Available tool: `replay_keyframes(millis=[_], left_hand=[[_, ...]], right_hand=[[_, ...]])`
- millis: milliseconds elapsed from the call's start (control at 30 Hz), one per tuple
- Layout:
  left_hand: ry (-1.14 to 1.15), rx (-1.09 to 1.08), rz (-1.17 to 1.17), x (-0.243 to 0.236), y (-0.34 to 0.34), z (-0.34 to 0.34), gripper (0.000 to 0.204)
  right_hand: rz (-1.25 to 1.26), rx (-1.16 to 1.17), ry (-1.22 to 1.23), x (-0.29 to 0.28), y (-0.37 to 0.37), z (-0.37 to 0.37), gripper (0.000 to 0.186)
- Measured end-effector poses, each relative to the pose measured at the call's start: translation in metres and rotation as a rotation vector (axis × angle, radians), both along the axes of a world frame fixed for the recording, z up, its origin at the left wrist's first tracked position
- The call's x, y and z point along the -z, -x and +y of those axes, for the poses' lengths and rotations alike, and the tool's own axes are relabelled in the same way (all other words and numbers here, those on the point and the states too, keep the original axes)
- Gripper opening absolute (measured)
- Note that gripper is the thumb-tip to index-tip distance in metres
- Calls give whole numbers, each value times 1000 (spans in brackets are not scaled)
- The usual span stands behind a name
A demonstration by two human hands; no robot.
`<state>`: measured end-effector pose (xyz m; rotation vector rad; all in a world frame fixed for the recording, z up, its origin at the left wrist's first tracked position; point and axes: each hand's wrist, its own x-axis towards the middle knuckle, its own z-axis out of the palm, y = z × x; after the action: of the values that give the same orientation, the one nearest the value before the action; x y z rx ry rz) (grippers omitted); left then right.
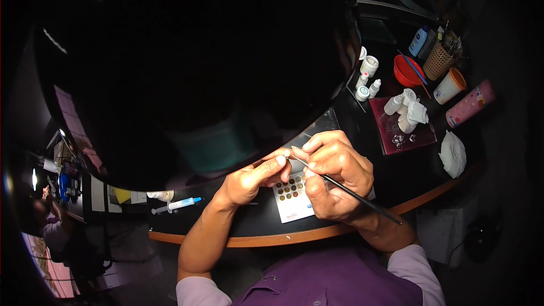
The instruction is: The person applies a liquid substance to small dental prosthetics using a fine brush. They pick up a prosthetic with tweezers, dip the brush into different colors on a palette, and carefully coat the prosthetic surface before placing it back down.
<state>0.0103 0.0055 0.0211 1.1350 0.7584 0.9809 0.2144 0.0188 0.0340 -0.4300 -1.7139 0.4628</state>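
My left hand (252,178) is closed, pinching a tiny pale piece (287,153) between thumb and fingertips. My right hand (340,173) grips a slim black brush (371,204), its tip touching or very near that piece; the exact contact is too small to tell. Beneath both hands lies a white palette (292,209) with several small round wells of brownish and yellowish colours, partly hidden by my fingers. A large black glossy hood (198,68) fills the upper view just above my hands.
On the black desk (255,226) are white bottles and jars (369,65), a red bowl (405,68), a brush holder (436,62), a maroon tray (385,136), a pink cylinder (470,102), crumpled tissue (452,156) and a syringe (182,204). Another person (56,232) works at the far left.
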Motion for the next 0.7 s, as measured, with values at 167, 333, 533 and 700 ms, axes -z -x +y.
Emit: replay_keyframes(millis=[167,333,533,700], left_hand=[[-3,1,1,1,1,1,34],[2,2,-3,2,2,0,33],[-13,0,4,1,1,-1,34],[-1,-3,12,2,1,0,34]], right_hand=[[19,14,19,-1,3,-2,11],[16,-3,0,-2,1,0,11],[24,-15,-9,-2,0,-1,12],[-1,-6,-11,1,0,0,12]])
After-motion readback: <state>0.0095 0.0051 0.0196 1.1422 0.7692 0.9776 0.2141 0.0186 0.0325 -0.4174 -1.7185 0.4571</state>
